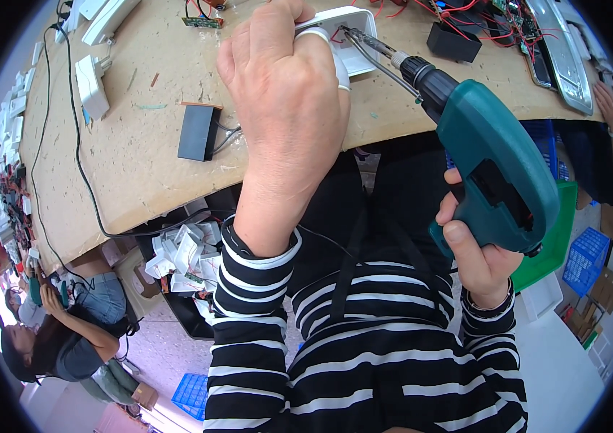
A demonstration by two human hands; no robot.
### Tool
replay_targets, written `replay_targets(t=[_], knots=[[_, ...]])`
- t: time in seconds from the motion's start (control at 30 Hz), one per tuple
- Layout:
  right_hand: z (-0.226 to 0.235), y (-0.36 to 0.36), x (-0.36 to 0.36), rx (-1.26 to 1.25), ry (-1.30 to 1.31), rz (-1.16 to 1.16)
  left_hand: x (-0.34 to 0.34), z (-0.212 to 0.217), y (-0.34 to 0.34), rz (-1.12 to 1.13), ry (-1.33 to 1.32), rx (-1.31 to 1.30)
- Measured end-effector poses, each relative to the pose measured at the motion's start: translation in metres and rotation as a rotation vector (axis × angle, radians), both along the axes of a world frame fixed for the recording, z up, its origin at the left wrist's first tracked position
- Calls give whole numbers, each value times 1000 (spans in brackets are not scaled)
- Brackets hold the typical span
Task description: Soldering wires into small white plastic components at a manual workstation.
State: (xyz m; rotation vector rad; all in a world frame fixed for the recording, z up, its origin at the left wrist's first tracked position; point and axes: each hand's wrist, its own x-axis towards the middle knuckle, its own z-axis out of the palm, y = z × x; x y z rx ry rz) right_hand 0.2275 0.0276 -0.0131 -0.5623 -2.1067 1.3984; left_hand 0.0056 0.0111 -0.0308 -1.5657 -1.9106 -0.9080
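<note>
Gripping a teal power screwdriver [497, 180] at the right of the frame, the right hand [476, 249] had its fingers curled tight around the handle, the bit slanting up-left toward a white plastic housing [355, 36] at the top centre. The left hand [285, 101] covered the housing's left part, fingers closed over it; a white ring-like piece [317, 34] sat at the fingertips, just beside the bit's tip. The housing rested on a tan workbench [133, 166]. A black box [198, 132] lay well to the left.
</note>
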Motion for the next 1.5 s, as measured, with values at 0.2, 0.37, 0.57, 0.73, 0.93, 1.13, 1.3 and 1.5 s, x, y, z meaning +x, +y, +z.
replay_targets(t=[0.2,0.37,0.57,0.73,0.93,1.13,1.3,1.5], knots=[[-1,-1,1,-13,0,2,1,1,0,7,6,-2],[-2,0,2,-4,-18,-3,0,1,0,8,12,-7],[-6,-1,4,-33,14,-27,0,2,-1,2,5,-7],[-6,-1,2,-49,12,-21,0,1,0,1,6,-1],[-5,-1,0,-39,15,-12,-1,1,0,3,9,-4],[-6,-1,-1,-38,16,-18,0,0,1,-1,-5,18],[-6,-2,2,-35,23,-17,-1,1,0,2,8,-4],[-7,-4,11,-53,-14,-3,-1,-1,1,3,12,27]])
